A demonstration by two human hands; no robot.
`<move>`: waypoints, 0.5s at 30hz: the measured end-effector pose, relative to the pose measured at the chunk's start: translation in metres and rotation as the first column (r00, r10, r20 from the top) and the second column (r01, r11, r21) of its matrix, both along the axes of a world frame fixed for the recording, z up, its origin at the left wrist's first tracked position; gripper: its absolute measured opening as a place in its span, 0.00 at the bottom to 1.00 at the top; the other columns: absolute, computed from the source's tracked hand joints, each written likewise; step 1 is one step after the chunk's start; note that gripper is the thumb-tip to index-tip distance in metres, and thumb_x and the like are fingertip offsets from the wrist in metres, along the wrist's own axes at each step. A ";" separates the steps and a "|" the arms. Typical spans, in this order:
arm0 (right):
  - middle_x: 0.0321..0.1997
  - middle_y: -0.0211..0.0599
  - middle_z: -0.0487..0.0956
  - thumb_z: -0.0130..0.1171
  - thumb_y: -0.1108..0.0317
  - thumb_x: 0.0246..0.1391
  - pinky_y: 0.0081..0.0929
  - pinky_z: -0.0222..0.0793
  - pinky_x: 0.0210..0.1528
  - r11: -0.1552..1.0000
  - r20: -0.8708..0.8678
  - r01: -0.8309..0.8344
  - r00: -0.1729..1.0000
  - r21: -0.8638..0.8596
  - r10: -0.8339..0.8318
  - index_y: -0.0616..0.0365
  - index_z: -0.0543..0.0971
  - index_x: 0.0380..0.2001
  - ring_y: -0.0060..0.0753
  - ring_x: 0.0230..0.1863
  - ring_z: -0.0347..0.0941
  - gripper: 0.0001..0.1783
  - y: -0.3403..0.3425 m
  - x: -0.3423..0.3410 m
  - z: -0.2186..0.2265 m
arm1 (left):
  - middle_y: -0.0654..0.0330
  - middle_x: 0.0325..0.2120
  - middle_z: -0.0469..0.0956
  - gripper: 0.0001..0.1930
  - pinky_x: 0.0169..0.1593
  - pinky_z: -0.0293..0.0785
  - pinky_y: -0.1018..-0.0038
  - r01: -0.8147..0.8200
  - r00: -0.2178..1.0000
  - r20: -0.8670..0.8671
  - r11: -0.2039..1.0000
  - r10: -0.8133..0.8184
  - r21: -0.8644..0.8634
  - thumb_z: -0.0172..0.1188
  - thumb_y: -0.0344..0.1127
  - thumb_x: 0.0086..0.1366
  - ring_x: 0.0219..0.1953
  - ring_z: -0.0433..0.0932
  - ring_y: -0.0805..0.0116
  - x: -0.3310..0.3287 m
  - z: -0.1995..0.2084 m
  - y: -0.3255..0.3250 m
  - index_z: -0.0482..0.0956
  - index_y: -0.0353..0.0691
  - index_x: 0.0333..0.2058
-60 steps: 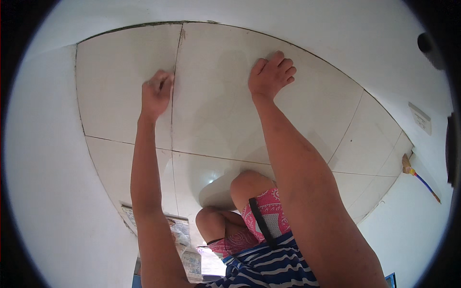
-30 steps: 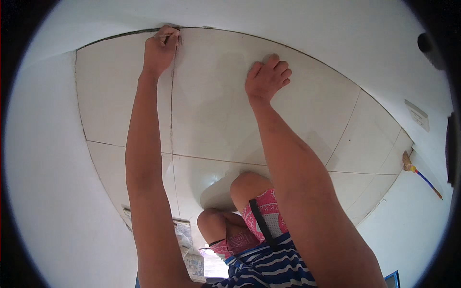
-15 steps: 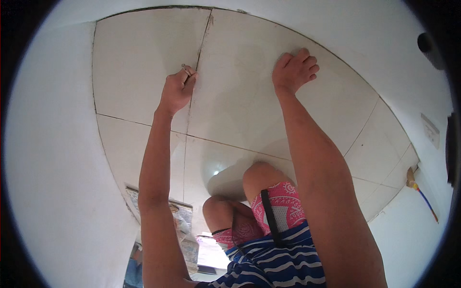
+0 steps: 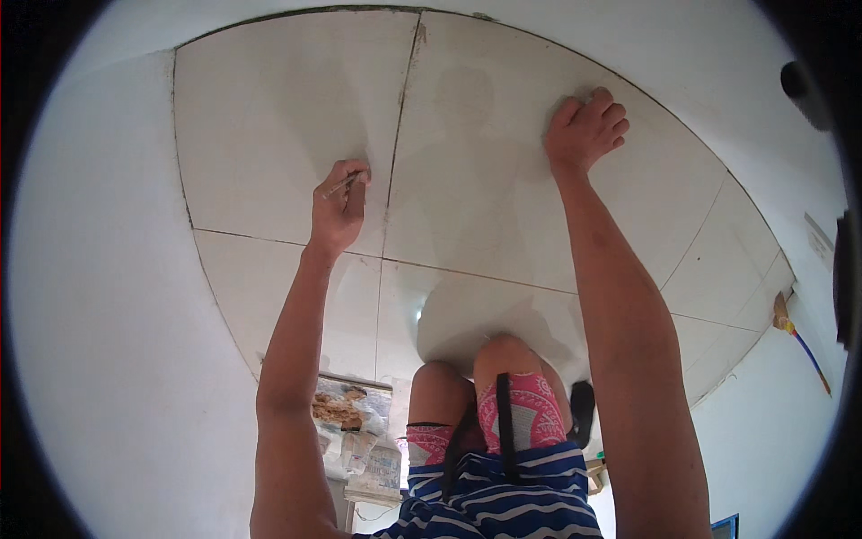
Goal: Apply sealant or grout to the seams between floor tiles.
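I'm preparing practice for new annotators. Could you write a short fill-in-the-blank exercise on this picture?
1. The thin stick-like tool is in the person's ____ hand.
2. Below both hands lies a floor of large, pale ____.
3. The broom is on the person's ____ side.
4. The blue shirt is patterned with white ____.

Missing words: left; tiles; right; stripes.

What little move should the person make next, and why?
Perhaps shift the left hand slightly right, to the dark tile joint: it holds a thin stick-like tool but sits left of that line. The right hand seems to rest on the floor, perhaps giving support.
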State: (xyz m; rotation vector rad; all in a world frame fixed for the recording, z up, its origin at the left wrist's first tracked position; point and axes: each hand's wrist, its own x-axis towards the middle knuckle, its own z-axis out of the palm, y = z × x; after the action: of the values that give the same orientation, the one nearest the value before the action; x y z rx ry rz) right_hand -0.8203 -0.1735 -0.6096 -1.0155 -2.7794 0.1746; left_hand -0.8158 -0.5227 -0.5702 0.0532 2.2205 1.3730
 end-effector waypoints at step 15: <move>0.44 0.49 0.69 0.47 0.62 0.54 0.50 0.58 0.46 0.995 -0.101 -0.060 0.993 0.075 0.068 0.61 0.70 0.40 0.51 0.45 0.63 0.15 -0.002 0.002 -0.007 | 0.62 0.33 0.80 0.04 0.32 0.72 0.79 0.140 0.973 -0.175 0.988 -0.149 -0.066 0.59 0.27 0.66 0.28 0.74 0.76 0.015 0.007 -0.010 0.81 0.33 0.36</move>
State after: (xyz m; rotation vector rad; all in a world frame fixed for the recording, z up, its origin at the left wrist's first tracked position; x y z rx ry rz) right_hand -0.8182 -0.1756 -0.6168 -0.8756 -2.7056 0.1304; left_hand -0.8010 -0.5330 -0.5636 0.3259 2.3480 1.2726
